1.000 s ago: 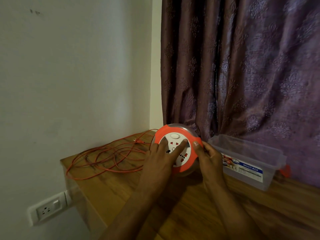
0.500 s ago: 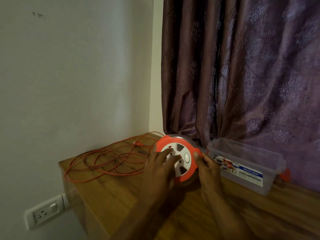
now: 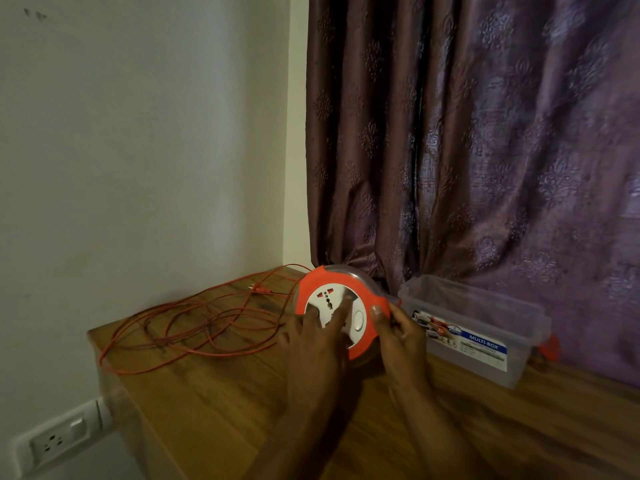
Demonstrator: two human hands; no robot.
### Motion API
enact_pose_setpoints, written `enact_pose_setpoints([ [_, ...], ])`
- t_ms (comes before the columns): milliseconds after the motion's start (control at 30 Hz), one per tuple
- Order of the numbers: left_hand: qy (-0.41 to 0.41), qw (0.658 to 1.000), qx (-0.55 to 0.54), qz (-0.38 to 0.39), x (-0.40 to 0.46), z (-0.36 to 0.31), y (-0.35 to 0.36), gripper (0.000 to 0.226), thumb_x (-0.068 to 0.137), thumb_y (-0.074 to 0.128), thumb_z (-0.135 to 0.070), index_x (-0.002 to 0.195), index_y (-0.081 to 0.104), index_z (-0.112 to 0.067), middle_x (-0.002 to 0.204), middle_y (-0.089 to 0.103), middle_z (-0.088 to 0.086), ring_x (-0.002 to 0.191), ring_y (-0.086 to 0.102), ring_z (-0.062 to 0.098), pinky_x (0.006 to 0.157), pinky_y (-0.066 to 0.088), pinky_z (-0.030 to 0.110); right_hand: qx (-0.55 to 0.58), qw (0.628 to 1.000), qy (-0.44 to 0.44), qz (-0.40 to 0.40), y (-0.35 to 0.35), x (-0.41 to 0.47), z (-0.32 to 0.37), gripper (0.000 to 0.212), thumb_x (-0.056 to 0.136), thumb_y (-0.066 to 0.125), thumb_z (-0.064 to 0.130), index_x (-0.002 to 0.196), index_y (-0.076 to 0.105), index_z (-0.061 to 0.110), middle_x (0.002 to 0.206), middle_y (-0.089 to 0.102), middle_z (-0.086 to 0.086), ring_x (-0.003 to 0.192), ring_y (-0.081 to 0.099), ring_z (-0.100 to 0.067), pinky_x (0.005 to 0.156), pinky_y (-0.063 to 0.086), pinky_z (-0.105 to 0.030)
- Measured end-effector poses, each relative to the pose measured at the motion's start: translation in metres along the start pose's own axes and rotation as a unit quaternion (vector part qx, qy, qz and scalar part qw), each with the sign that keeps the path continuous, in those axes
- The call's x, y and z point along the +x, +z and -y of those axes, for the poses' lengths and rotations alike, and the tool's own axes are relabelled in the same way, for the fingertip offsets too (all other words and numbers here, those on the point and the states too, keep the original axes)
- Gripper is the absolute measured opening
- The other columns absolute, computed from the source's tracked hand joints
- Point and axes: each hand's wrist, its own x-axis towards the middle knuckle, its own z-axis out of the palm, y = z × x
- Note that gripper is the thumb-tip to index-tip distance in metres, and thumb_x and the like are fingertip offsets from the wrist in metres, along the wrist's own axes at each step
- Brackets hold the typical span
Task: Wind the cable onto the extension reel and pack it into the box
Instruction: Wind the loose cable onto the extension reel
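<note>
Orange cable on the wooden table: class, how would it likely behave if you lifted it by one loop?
The thin orange cable lies in loose, overlapping loops, so it is probably floppy and would sag. The crossed strands may well tangle or drag together. Its small plug at the far end would likely trail behind.

Tilted orange reel (image 3: 341,308), loose orange cable (image 3: 194,327) leftward, seemingly empty clear box (image 3: 485,337) rightward
</note>
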Motion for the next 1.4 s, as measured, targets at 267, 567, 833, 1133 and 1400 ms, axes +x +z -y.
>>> enact_pose_setpoints([
  [267, 0.101, 0.994, 0.044, -0.008, -0.003, 0.002, -0.012, 0.047, 0.066, 0.075, -0.054, 0.109, 0.058, -0.044, 0.144, 0.045, 0.006, 0.127, 0.04, 0.035, 0.094, 0.038, 0.054, -0.008, 1.0, -0.006, 0.021, -0.002, 0.001, -0.003, 0.009, 0.09, 0.059, 0.031, 0.087, 0.067, 0.032, 0.087, 0.074, 0.007, 0.078, 0.072, -0.007, 0.063, 0.058, -0.026],
  [567, -0.02, 0.993, -0.049, -0.109, -0.007, 0.004, -0.014, 0.05, 0.088, 0.046, -0.051, 0.133, 0.043, -0.031, 0.125, 0.057, 0.004, 0.113, 0.05, 0.025, 0.088, 0.04, 0.044, -0.031, 0.998, -0.033, -0.034, -0.001, 0.004, 0.006, 0.004, 0.087, 0.059, 0.04, 0.09, 0.061, 0.039, 0.097, 0.07, 0.005, 0.086, 0.068, -0.008, 0.058, 0.055, -0.018],
  [833, -0.062, 0.995, -0.007, -0.08, -0.009, 0.0, -0.006, 0.068, 0.085, 0.017, -0.074, 0.145, 0.015, -0.041, 0.127, 0.058, 0.002, 0.114, 0.051, 0.024, 0.092, 0.037, 0.047, -0.052, 0.997, -0.061, -0.011, 0.01, -0.006, -0.001, 0.027, 0.086, 0.062, 0.039, 0.11, 0.064, 0.027, 0.112, 0.067, -0.001, 0.097, 0.067, -0.014, 0.076, 0.06, -0.035],
  [1133, -0.005, 1.0, 0.001, -0.006, -0.008, -0.002, -0.006, 0.069, 0.084, 0.057, -0.052, 0.141, 0.017, -0.051, 0.152, 0.026, 0.005, 0.137, 0.021, 0.032, 0.106, 0.026, 0.053, -0.028, 0.999, -0.038, 0.008, 0.005, -0.002, -0.001, 0.01, 0.089, 0.061, 0.033, 0.098, 0.063, 0.034, 0.103, 0.07, 0.001, 0.09, 0.069, -0.01, 0.073, 0.059, -0.029],
  [1400, 0.08, 0.996, 0.017, -0.04, -0.01, -0.003, -0.013, 0.042, 0.059, 0.08, -0.03, 0.099, 0.066, -0.034, 0.139, 0.05, 0.01, 0.118, 0.049, 0.039, 0.084, 0.044, 0.057, -0.043, 0.998, -0.029, 0.023, 0.001, -0.001, -0.001, 0.007, 0.088, 0.061, 0.034, 0.094, 0.062, 0.036, 0.101, 0.071, 0.002, 0.088, 0.07, -0.011, 0.073, 0.06, -0.032],
])
